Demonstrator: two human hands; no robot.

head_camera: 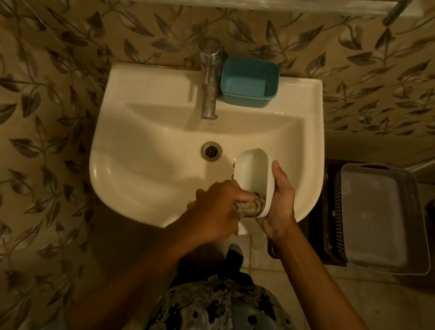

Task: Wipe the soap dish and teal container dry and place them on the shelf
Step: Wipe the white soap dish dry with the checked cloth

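Right hand [282, 200] around soap dish [251, 169], left hand [213, 211] around cloth [256, 207]

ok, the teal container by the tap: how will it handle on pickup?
Probably light: the teal container looks like thin plastic and seems empty. Its smooth sides may be slippery if wet, so gripping over the rim seems safer. Low, wide and flat on the sink ledge, it is unlikely to tip.
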